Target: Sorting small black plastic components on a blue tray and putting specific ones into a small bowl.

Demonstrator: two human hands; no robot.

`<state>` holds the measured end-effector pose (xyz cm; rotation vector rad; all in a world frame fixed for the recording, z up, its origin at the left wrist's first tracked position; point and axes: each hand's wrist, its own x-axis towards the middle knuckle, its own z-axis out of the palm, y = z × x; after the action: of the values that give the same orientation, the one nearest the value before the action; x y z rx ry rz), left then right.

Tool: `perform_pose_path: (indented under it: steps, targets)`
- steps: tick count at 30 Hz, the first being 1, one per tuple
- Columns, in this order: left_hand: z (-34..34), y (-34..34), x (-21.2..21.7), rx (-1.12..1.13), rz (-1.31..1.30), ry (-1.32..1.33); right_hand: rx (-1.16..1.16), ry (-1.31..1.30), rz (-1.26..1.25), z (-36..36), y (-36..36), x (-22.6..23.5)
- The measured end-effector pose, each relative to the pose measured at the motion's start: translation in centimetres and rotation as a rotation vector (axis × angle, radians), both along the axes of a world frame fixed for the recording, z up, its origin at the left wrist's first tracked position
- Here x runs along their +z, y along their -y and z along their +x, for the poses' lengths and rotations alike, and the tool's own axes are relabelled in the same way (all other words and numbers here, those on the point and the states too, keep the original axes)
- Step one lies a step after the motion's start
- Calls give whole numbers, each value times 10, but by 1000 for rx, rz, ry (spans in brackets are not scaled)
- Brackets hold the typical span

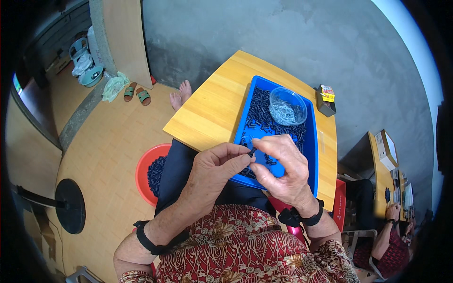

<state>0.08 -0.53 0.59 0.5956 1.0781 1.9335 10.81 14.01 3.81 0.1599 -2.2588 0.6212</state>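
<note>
Both my hands meet over the near part of a blue tray (pixel 311 155). Between thumb and fingers, my left hand (pixel 212 167) pinches a small black cylindrical part (pixel 252 151). The fingertips of my right hand (pixel 288 172) close on the far end of the same part. Many similar black parts (pixel 258 106) lie loose in the tray, heaped along its sides and thinner in the middle. Inside the tray, at its far right, stands a clear round tub (pixel 305 113) with many small silvery pieces (pixel 285 112).
The tray rests on a wooden table (pixel 212 99); a dark box (pixel 326 106) with a yellow packet stands at its right edge. On the floor to my left is a red basin (pixel 143 172) of black parts. Another person (pixel 389 245) sits at a table on the right.
</note>
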Motion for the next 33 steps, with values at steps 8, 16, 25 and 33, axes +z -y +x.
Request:
perform_pose_path:
  steps: [8, 16, 25, 33]
  targets:
    - [-3, 1, -1, -35, 14, 66, 16, 9, 59, -2, -2, -1]
    - [-3, -1, -1, -39, -4, 84, -52, -66, 151, -5, -2, -10]
    - [-7, -6, 16, -60, -132, 51, -90, -128, 120, -3, -8, 2]
    - [-8, -13, 15, -123, -71, -77, -115, -137, 161, -2, -9, 3]
